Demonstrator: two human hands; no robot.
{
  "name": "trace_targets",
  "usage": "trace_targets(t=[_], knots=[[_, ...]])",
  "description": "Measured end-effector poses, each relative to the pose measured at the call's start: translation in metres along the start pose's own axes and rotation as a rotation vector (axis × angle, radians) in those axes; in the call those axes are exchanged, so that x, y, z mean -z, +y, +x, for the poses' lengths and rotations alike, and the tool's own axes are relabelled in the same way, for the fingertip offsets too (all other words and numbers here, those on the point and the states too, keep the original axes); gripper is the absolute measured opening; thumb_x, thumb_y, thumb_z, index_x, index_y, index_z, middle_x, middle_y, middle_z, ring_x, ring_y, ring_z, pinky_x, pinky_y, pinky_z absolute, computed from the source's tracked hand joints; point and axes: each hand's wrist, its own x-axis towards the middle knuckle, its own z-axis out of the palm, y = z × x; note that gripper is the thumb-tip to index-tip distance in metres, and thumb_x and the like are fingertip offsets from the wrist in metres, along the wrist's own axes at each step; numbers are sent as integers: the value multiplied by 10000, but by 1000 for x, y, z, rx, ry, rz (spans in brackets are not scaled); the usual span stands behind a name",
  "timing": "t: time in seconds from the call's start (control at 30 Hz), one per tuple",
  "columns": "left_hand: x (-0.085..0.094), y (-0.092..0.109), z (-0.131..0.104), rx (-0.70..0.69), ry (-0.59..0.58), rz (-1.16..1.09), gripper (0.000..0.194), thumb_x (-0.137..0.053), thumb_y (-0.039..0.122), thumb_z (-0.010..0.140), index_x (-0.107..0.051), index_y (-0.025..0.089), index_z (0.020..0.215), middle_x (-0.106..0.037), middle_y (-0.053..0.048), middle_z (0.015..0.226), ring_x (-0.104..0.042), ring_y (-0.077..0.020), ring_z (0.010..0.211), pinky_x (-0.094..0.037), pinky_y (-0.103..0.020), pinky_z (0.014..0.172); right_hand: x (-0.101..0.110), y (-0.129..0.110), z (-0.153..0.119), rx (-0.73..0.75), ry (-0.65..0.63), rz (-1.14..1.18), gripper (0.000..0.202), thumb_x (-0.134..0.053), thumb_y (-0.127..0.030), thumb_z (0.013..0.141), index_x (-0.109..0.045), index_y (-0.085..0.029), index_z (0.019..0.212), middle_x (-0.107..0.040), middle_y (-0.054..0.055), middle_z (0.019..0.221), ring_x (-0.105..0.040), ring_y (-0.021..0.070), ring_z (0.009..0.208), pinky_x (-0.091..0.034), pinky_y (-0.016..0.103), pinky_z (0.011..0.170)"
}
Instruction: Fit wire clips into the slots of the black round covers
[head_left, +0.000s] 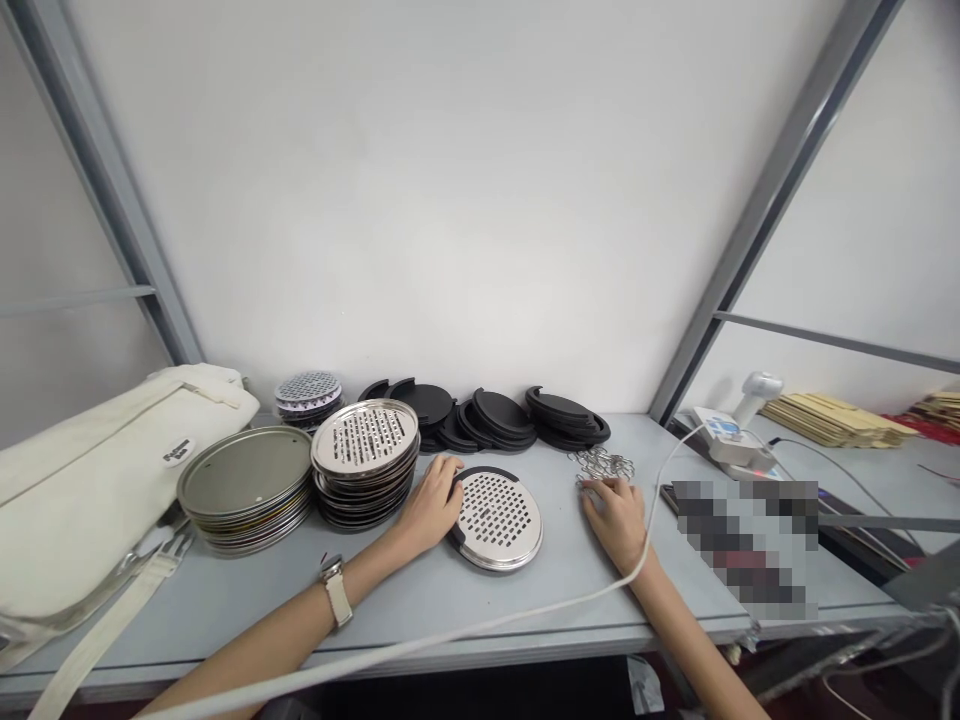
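Note:
A round silver perforated disc [499, 520] with black edge pieces lies on the grey table, and my left hand [433, 505] touches its left rim with bent fingers. My right hand [616, 518] is at the near edge of a small heap of wire rings [606, 463]; its fingertips reach the rings, and whether one is pinched cannot be made out. Left of my left hand stands a stack of round perforated metal plates [365, 438]. Beside it is a stack of plain olive-grey discs [246, 472]. Black round holders [499, 415] lie in piles along the wall.
A cream bag [112, 480] fills the left end. Small perforated discs [308, 388] stand at the back. A white cable [480, 625] crosses in front of my arms. At right are a scanner [756, 395] and yellowish packets [836, 418].

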Motion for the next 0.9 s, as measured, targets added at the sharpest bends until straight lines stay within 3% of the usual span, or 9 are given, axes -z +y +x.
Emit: trace_targets(t=[0.2,0.43,0.9], knots=[[0,-1,1,-17,-16,-37,189,-351,159,874,-463,219,1013,-472,-51,1051,-508,-188,984,-425,-357,900,0,-10,-6,48,-1,11,182,-497,-247,808,-666,-187,780,-595,100,815,-525,237,730,-408,376,698],[0,0,0,-24,-23,-47,182,-345,164,874,-456,215,1009,-469,-52,1044,-510,-186,967,-423,-345,890,-5,-6,-5,97,25,85,178,-486,-245,833,-616,-182,728,-608,80,742,-519,227,694,-396,354,672],[3,4,-1,-32,-30,-43,183,-348,144,869,-456,208,1003,-465,-50,1031,-503,-185,956,-430,-348,890,-7,-4,-6,-28,32,193,357,-404,-436,884,-565,-198,673,-588,104,699,-535,246,672,-426,407,657]])
